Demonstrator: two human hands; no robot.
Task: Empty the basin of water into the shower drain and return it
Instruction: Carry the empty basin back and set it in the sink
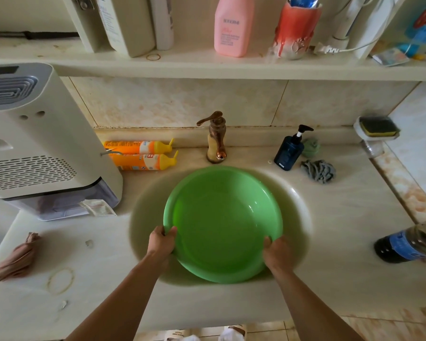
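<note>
A round green plastic basin (pixel 221 217) rests in the sink bowl (pixel 298 207) of the pale counter, below the bronze tap (pixel 215 137). A shallow layer of water seems to lie in it, with glints near its right wall. My left hand (pixel 161 243) grips the near-left rim, thumb over the edge. My right hand (pixel 276 253) holds the near-right rim the same way. The shower drain is out of sight.
A white appliance (pixel 35 148) stands at the left, with two orange bottles (pixel 140 155) beside it. A blue pump bottle (pixel 289 150), grey cloth (pixel 319 171) and sponge dish (pixel 376 127) are at the right. A dark bottle (pixel 408 243) lies near the right edge. A shelf above holds toiletries.
</note>
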